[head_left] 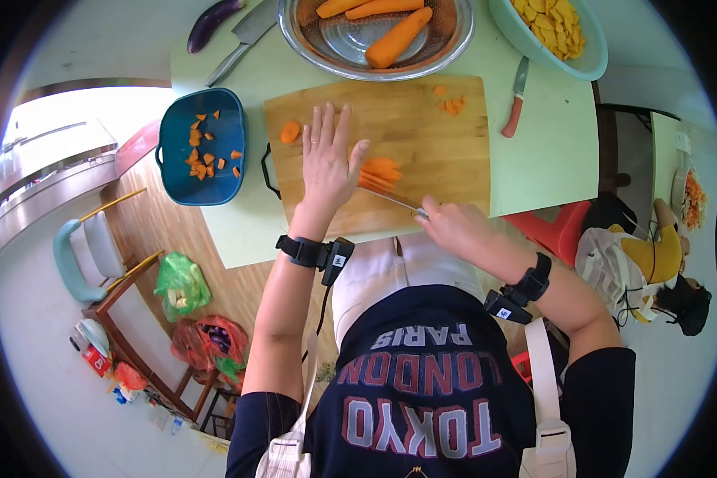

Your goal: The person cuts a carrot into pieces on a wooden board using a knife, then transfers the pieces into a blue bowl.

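Observation:
My right hand is wrapped round the handle of a kitchen knife, whose blade points left across the lower part of the wooden cutting board. Just beyond the blade lies a bunch of cut carrot sticks. My left hand is open over the board's left half, fingers stretched away from me and thumb out beside the sticks. A round carrot piece lies left of its fingertips. Small carrot scraps sit at the board's far right corner.
A blue basin with carrot chunks stands left. Behind the board are a steel bowl of carrots, a cleaver, an eggplant, a red-handled knife and a light-blue bowl of yellow slices. Another person is at right.

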{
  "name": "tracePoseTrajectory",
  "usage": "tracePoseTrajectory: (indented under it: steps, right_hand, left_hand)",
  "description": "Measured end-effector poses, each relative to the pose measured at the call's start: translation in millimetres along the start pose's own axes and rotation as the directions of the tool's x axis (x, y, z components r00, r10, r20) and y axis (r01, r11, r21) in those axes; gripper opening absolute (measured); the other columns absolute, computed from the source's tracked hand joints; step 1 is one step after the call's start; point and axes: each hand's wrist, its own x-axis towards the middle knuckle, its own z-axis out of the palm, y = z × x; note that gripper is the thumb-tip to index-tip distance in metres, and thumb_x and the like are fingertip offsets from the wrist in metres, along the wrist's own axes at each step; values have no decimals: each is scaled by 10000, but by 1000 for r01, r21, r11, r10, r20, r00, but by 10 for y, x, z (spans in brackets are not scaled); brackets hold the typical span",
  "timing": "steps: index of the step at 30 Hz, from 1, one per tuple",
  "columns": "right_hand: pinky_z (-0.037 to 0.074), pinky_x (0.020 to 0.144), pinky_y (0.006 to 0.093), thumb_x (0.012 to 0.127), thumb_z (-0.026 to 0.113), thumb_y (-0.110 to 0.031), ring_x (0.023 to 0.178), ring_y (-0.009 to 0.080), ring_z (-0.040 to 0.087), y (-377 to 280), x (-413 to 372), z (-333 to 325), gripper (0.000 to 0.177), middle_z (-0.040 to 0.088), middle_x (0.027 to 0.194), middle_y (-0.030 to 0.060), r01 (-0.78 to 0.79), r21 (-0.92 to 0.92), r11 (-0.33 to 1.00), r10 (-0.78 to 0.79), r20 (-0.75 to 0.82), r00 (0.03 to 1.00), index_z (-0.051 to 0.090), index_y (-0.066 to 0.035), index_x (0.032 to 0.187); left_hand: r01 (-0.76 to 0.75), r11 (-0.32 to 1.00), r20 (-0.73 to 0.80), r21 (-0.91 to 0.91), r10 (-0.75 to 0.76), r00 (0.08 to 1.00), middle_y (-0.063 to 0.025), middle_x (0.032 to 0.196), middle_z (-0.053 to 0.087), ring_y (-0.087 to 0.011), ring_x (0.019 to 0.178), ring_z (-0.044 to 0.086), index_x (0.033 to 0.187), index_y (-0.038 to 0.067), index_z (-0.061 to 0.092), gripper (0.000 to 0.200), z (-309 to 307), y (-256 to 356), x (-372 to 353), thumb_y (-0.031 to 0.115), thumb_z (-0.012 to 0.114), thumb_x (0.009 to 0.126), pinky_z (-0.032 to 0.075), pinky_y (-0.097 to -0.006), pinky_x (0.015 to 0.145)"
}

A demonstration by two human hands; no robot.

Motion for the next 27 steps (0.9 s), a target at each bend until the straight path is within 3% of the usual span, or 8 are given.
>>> tracePoseTrajectory:
  steps: [6, 19, 27]
  right_hand:
    - [491, 502, 448, 876, 508, -259, 561, 359, 610, 72, -5, 108, 243, 591, 582, 178, 20, -12, 1000, -20, -26, 999, 481, -25, 820]
    - [491, 502, 451, 871, 510, -243, 555, 362, 608, 66, -20, 202, 227, 590, 582, 180, -1, -29, 1000, -1, -46, 999, 480, -23, 826]
    - [492, 485, 448, 871, 513, -266, 547, 349, 610, 185, 57, 364, 240, 589, 573, 171, 4, -56, 998, -9, -79, 997, 477, -30, 841]
  left_hand:
    - [-27, 999, -37, 46, 29, 999, -200, 1392, 330, -365, 1319, 244, 1337, 55, 385, 598, 44, 24, -21, 463, 420, 902, 201, -504, 1056]
    - [-62, 993, -34, 100, 66, 997, -193, 1368, 372, -382, 1296, 280, 1336, 97, 401, 581, 43, 37, 11, 466, 433, 888, 231, -513, 1043]
    - [-38, 989, -33, 144, 43, 999, -159, 1397, 349, -355, 1323, 245, 1354, 110, 380, 563, 46, 49, -21, 439, 419, 900, 214, -470, 1058]
